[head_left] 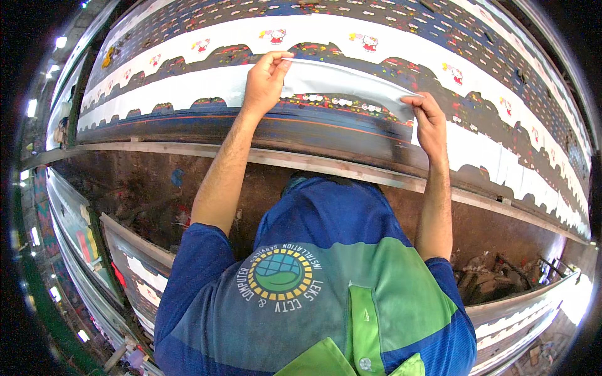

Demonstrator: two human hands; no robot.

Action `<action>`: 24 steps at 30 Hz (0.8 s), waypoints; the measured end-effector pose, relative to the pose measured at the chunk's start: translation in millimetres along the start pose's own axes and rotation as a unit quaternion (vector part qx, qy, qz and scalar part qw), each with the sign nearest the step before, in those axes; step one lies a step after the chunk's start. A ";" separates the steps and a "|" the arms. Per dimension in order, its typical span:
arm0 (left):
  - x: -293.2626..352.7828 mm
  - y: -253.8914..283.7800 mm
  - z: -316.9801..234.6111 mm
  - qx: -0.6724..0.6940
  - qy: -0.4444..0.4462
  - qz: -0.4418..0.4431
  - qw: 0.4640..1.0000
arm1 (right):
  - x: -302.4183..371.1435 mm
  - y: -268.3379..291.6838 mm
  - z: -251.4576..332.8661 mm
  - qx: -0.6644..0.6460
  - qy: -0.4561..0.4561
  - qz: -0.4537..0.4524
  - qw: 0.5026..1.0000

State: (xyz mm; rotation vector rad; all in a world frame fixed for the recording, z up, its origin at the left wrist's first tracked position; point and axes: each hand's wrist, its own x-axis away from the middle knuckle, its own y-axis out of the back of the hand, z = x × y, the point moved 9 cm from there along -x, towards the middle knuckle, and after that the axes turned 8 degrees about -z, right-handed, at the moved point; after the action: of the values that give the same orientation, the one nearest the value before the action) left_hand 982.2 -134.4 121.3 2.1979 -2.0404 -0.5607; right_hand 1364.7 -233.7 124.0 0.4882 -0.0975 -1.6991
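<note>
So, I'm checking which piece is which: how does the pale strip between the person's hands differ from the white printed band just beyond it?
Pose: the pale strip is pinched and lifted by the left hand and right hand, while the printed band appears to lie flat.
Look: the strip's visible side is plain and greyish; the band is whiter, with small colourful cartoon figures.
Shared: both are long and pale.

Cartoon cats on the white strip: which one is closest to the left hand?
The cartoon cat right above the left hand; the other cats along that white strip sit farther away, to either side.
</note>
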 end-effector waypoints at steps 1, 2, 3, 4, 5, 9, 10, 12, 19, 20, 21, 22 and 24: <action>-1.1 5.8 0.5 -0.002 0.001 -0.011 1.000 | -1.4 -4.3 3.4 0.010 -0.004 -0.005 1.000; -2.7 9.3 11.0 0.023 0.009 -0.027 0.999 | -0.1 -9.5 -2.9 -0.008 -0.016 -0.012 1.000; -2.4 11.2 19.1 0.023 0.023 -0.022 0.999 | 2.3 -15.7 -8.9 -0.001 -0.035 -0.009 0.999; -2.2 14.1 27.0 0.023 0.036 -0.018 0.999 | 4.8 -21.7 -14.8 0.007 -0.053 -0.007 0.999; -2.3 15.8 34.9 0.023 0.050 -0.013 0.998 | 7.2 -27.4 -20.8 0.014 -0.071 -0.004 0.997; -3.1 18.6 63.8 0.019 0.098 -0.011 0.995 | 9.8 -48.9 -19.0 0.073 -0.053 0.004 0.996; -5.6 19.3 69.8 0.019 0.094 -0.009 0.995 | 8.5 -52.8 -20.8 0.070 -0.062 0.006 0.996; -9.5 20.5 75.4 0.016 0.092 -0.006 0.996 | 6.0 -54.8 -19.9 0.072 -0.068 0.004 0.995; -14.9 17.0 93.1 0.019 0.142 0.025 0.989 | -7.9 -51.4 -24.5 0.113 -0.096 0.020 0.989; -15.3 15.0 103.2 -0.002 0.152 0.034 0.988 | -7.8 -54.8 -29.5 0.112 -0.108 0.025 0.988; -18.7 10.5 113.8 -0.026 0.142 0.041 0.989 | -8.9 -58.2 -35.2 0.119 -0.099 0.032 0.987; -20.2 7.4 127.0 -0.051 0.133 0.046 0.989 | -10.5 -64.7 -42.7 0.124 -0.089 0.042 0.987; -20.6 2.2 147.3 -0.071 0.132 0.042 0.988 | -11.5 -75.0 -54.7 0.147 -0.080 0.053 0.985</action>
State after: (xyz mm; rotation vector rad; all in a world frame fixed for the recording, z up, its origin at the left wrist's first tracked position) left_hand 931.5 -88.0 -10.7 1.9774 -1.8843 -0.3706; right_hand 1317.0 -196.7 52.5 0.5532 -0.4878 -1.6251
